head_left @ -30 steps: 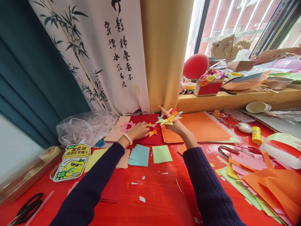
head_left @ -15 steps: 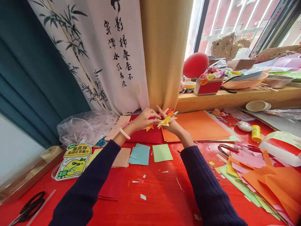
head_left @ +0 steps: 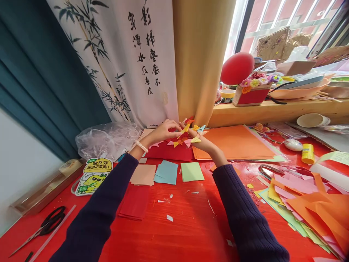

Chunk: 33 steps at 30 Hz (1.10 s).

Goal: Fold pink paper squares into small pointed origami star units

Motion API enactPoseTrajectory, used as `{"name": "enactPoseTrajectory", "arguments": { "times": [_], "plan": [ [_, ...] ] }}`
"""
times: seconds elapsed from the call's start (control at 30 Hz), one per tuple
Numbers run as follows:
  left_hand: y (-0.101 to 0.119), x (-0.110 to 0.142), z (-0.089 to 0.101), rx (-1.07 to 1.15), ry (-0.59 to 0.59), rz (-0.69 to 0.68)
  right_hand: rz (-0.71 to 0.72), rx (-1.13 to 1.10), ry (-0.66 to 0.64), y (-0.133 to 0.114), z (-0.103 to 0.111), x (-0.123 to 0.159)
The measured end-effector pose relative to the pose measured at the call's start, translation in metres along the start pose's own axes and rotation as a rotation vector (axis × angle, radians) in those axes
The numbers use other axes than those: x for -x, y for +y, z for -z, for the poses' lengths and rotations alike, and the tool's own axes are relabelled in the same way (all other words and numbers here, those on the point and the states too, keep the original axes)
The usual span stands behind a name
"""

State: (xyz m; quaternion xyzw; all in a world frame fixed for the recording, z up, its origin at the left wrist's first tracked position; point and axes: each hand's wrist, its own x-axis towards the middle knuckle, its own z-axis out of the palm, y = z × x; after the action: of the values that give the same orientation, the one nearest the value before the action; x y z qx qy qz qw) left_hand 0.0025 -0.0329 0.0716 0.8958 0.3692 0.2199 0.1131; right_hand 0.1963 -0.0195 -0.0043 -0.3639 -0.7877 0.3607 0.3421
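Over the back of the red table, my left hand [head_left: 165, 131] pinches at a small yellow folded paper piece [head_left: 185, 128] with thumb and fingertips. My right hand [head_left: 203, 143] is beside it, turned inward, carrying small folded paper pieces [head_left: 195, 139] in yellow, blue, orange and pink. Its fingers are partly hidden by them. More folded pieces, pink and yellow, show just below and between the hands, over the red paper [head_left: 166, 154]; whether they touch it I cannot tell. In front lie small square sheets: peach [head_left: 143, 174], blue [head_left: 166, 172] and green [head_left: 192, 171].
Large orange sheets [head_left: 234, 143] lie behind my right forearm. Loose coloured papers [head_left: 305, 203] are heaped at the right. Black scissors [head_left: 51, 221] lie at the left, near a clear plastic bag [head_left: 107, 140]. A yellow glue container [head_left: 308, 153] stands at the far right.
The view has shifted slightly. My left hand has closed in on the yellow piece. More folded pieces show, spread around and below my right hand.
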Motion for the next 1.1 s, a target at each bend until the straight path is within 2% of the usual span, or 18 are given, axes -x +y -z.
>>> {"name": "enactPoseTrajectory", "arguments": {
  "times": [0.1, 0.17, 0.3, 0.4, 0.6, 0.83, 0.97, 1.1],
  "plan": [
    [-0.012, 0.016, 0.010, -0.048, 0.003, 0.039, 0.012, -0.055, -0.049, 0.004, 0.005, 0.000],
    [-0.023, 0.031, 0.009, -0.096, -0.035, 0.047, 0.001, -0.070, -0.057, 0.007, 0.009, 0.002],
    [-0.046, 0.059, -0.011, -0.201, -0.180, 0.009, -0.072, -0.056, -0.039, 0.015, 0.013, 0.004],
    [-0.057, 0.067, -0.030, -0.262, -0.290, -0.042, -0.125, -0.026, -0.035, 0.017, 0.012, 0.004],
    [-0.071, 0.047, -0.049, -0.356, -0.363, -0.093, -0.148, 0.031, -0.047, 0.013, 0.009, 0.002],
    [-0.082, 0.011, -0.063, -0.421, -0.363, -0.044, -0.208, 0.097, -0.061, 0.004, 0.007, 0.003],
    [-0.072, 0.003, -0.059, -0.430, -0.353, -0.027, -0.219, 0.146, -0.062, -0.001, 0.008, 0.004],
    [-0.060, 0.015, -0.050, -0.418, -0.346, -0.027, -0.240, 0.189, -0.078, -0.001, 0.009, 0.004]
  ]
}}
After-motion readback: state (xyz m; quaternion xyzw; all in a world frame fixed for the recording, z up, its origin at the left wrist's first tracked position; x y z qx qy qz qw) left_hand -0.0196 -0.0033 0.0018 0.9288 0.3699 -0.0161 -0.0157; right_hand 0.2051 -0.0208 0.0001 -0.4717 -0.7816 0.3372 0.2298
